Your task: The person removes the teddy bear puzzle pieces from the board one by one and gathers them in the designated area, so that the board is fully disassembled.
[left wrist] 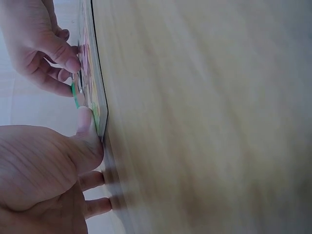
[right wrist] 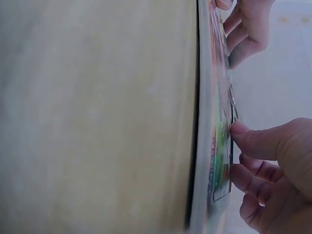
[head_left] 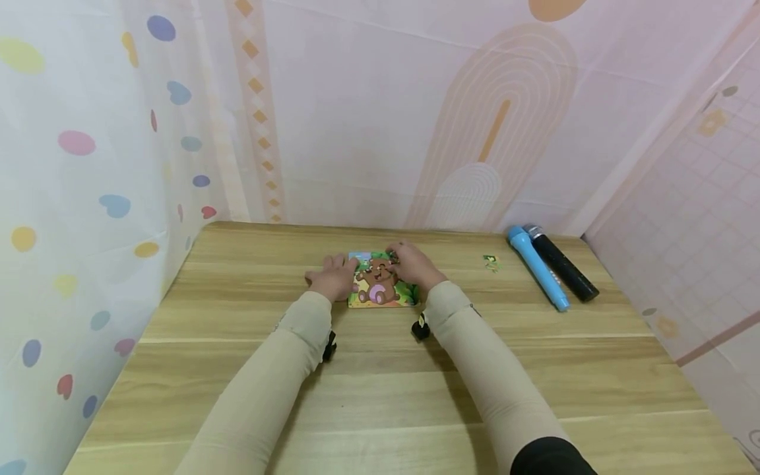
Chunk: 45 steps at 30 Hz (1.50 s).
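Pressing down at the middle of the tabletop point(head_left: 237, 369), both hands are working a bear puzzle point(head_left: 380, 282). The left hand point(head_left: 332, 277) is lying with relaxed fingers at the board's left edge, thumb touching it; the right hand point(head_left: 412, 264) is curling its fingertips onto the far right corner, seemingly pinching a piece there. Judging by its thin, flat look, the board is probably light, stiff and prone to sliding, best taken by its edges. Off right, a loose puzzle piece point(head_left: 491, 262) is lying near a blue microphone point(head_left: 537, 267) and black microphone point(head_left: 561, 262). Patterned curtains are enclosing the wood-grain surface.
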{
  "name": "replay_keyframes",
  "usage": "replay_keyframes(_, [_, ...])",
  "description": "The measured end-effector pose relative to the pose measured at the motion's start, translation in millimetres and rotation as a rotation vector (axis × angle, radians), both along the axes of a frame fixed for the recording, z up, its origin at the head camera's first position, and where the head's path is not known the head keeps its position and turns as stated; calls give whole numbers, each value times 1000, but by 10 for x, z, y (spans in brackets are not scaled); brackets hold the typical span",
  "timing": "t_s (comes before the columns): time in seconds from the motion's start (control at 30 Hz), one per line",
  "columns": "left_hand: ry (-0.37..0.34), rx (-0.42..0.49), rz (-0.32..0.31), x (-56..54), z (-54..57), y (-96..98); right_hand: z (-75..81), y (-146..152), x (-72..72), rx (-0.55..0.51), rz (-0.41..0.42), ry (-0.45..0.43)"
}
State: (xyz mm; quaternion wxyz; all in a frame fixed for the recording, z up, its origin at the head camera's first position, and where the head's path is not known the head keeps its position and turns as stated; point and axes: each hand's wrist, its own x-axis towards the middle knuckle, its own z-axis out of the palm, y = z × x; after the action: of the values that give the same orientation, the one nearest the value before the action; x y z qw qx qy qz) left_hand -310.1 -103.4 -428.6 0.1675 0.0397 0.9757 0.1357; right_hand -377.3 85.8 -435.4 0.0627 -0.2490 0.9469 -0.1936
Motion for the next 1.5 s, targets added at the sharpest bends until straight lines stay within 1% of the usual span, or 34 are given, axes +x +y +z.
replay_keyframes(0.2, [-7, 3, 6, -36, -10, -5, 3, 0, 10, 3, -2, 5])
replay_keyframes(0.53, [-1, 8, 1, -30, -22, -14, 37, 56, 6, -49, -21, -14])
replay_keyframes(0.77, [-4, -10, -1, -56, -42, -13, 52, 162, 3, -73, -47, -35])
replay_keyframes(0.87, [-4, -9, 0, -39, -36, -17, 46, 203, 7, -67, -51, -30])
replay_keyframes(1.07, [17, -2, -6, 17, -5, -32, 25, 304, 0, -76, -51, -20])
replay_keyframes(1.3, [23, 12, -4, 20, -19, -53, 51, 465, -7, -91, -80, -29])
replay_keyframes(1.5, [27, 6, -1, 3, -33, -58, 78, 630, -25, -117, -113, -44])
